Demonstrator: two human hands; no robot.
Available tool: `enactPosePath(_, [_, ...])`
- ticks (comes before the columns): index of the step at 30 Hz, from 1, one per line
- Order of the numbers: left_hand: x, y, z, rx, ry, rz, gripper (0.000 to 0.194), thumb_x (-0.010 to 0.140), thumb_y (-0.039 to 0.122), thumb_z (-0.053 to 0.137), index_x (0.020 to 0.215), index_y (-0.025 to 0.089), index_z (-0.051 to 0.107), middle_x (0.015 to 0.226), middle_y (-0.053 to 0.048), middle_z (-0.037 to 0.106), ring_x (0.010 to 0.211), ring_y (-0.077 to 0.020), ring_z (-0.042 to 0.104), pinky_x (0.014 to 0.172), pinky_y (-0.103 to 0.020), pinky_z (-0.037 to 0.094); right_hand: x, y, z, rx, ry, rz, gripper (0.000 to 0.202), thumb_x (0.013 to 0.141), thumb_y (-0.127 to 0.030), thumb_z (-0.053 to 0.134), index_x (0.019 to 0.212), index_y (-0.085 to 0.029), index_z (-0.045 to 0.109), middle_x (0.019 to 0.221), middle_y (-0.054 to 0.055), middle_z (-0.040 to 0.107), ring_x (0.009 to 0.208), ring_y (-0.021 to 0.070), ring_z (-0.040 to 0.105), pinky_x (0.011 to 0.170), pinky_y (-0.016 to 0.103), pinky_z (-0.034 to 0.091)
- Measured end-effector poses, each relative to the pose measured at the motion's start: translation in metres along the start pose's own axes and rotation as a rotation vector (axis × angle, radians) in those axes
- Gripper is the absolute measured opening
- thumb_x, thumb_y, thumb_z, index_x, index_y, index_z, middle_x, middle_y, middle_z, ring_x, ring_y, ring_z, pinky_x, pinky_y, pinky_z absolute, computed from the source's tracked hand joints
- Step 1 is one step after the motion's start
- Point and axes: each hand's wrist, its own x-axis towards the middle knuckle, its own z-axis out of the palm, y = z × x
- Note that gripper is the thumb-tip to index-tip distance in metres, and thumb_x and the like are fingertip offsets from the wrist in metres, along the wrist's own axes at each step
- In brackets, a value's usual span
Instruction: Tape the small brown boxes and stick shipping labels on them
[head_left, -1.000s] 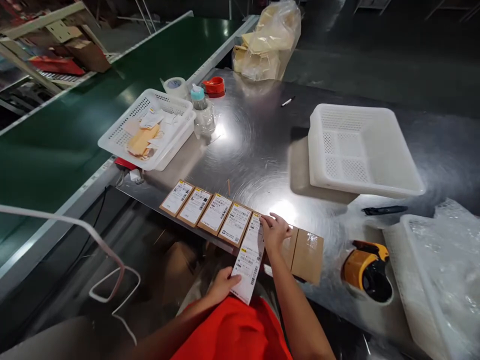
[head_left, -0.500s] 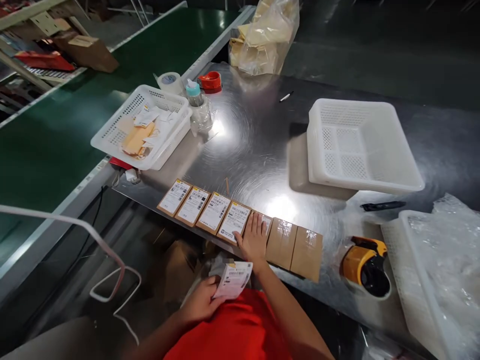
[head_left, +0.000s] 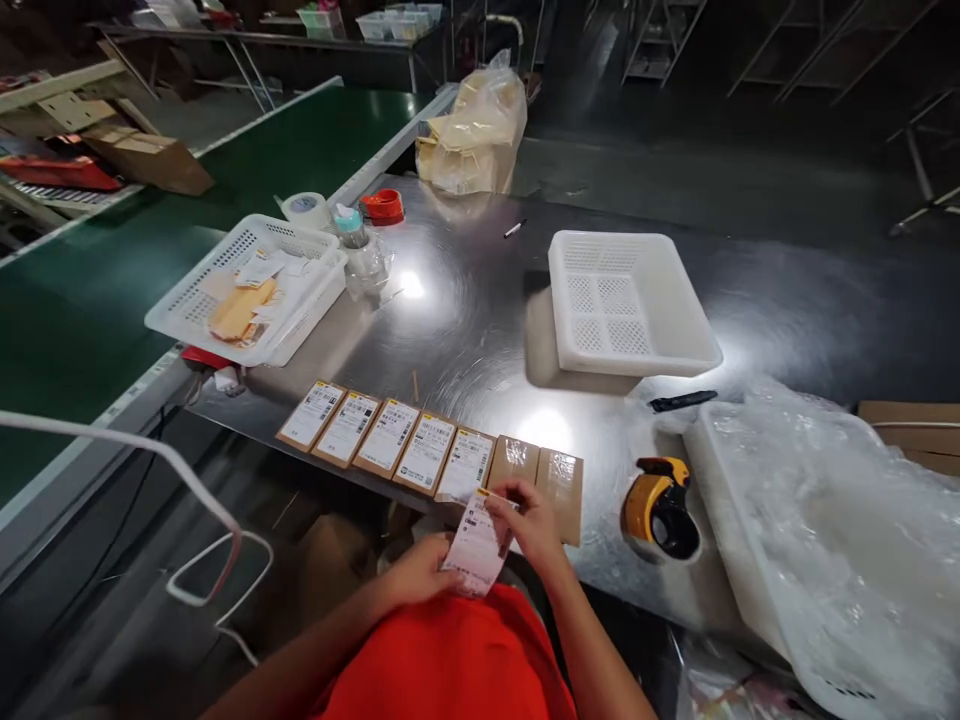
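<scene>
Close to my body, my left hand (head_left: 424, 572) grips the lower left side of a white printed shipping label (head_left: 478, 545). My right hand (head_left: 531, 520) pinches the same label near its upper right edge. Beyond it, along the near edge of the metal table, lies a row of flat brown cardboard boxes. Those on the left carry labels, such as the labelled box (head_left: 425, 452) in the middle. Two boxes at the right end show only clear tape, including the outermost plain box (head_left: 561, 485). My right hand partly covers the other plain one.
A white basket with small packets (head_left: 300, 320) stands left, beside a bottle (head_left: 351, 228) and tape roll (head_left: 306, 210). Right are a white basket (head_left: 637, 365), a black pen (head_left: 684, 401), a yellow tape dispenser (head_left: 660, 508) and a bin of plastic wrap (head_left: 847, 530). A green conveyor (head_left: 90, 290) runs left.
My right hand has left the fifth box, whose label now shows fully, and has come back to pinch the label in my left hand. The view has shifted right and tilted up.
</scene>
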Motion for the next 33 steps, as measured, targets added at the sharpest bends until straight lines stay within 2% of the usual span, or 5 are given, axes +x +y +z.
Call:
enactPosePath(6, [0.029, 0.004, 0.026, -0.286, 0.372, 0.050, 0.057, 0.066, 0.035, 0.076, 0.117, 0.018, 0.059, 0.122, -0.011, 0.061, 0.113, -0.0263, 0.055, 0.096, -0.035, 0.042, -0.029, -0.010, -0.012, -0.131, 0.046, -0.007, 0.018, 0.068, -0.038, 0.071, 0.071, -0.021, 0.074, 0.071, 0.004, 0.071, 0.066, 0.0184, 0.062, 0.063, 0.030, 0.049])
enactPosePath(11, [0.048, 0.019, 0.043, -0.534, 0.442, -0.050, 0.038, 0.064, 0.049, 0.074, 0.068, 0.018, 0.051, 0.063, 0.002, 0.058, 0.060, -0.0122, 0.052, 0.060, -0.024, 0.042, -0.034, 0.006, -0.015, -0.149, 0.153, 0.117, 0.026, 0.066, -0.044, 0.070, 0.073, -0.019, 0.074, 0.066, 0.004, 0.071, 0.061, 0.0199, 0.062, 0.059, 0.031, 0.049])
enactPosePath(19, [0.059, -0.003, 0.070, -0.336, 0.756, -0.134, 0.044, 0.067, 0.056, 0.065, 0.057, 0.020, 0.042, 0.054, 0.007, 0.039, 0.054, -0.0095, 0.035, 0.052, -0.022, 0.029, 0.009, 0.036, -0.025, -0.120, 0.239, 0.065, 0.032, 0.064, -0.051, 0.067, 0.062, -0.019, 0.068, 0.085, 0.012, 0.074, 0.078, 0.0254, 0.067, 0.072, 0.039, 0.051])
enactPosePath(25, [0.051, -0.030, 0.092, -0.465, 0.723, -0.243, 0.053, 0.058, 0.063, 0.070, 0.056, 0.020, 0.039, 0.052, 0.007, 0.041, 0.052, -0.0091, 0.037, 0.051, -0.022, 0.029, 0.078, 0.041, -0.044, -0.477, 0.391, -0.149, 0.028, 0.074, -0.044, 0.060, 0.065, -0.020, 0.069, 0.091, 0.009, 0.073, 0.096, 0.0270, 0.061, 0.095, 0.046, 0.036])
enactPosePath(33, [0.024, -0.071, 0.098, -0.462, 0.538, -0.289, 0.044, 0.062, 0.058, 0.069, 0.060, 0.020, 0.048, 0.059, 0.002, 0.056, 0.059, -0.0150, 0.051, 0.057, -0.027, 0.040, 0.088, 0.059, -0.039, -0.742, 0.402, -0.195, 0.033, 0.085, -0.045, 0.051, 0.076, -0.020, 0.072, 0.096, 0.008, 0.073, 0.097, 0.0275, 0.059, 0.096, 0.049, 0.024])
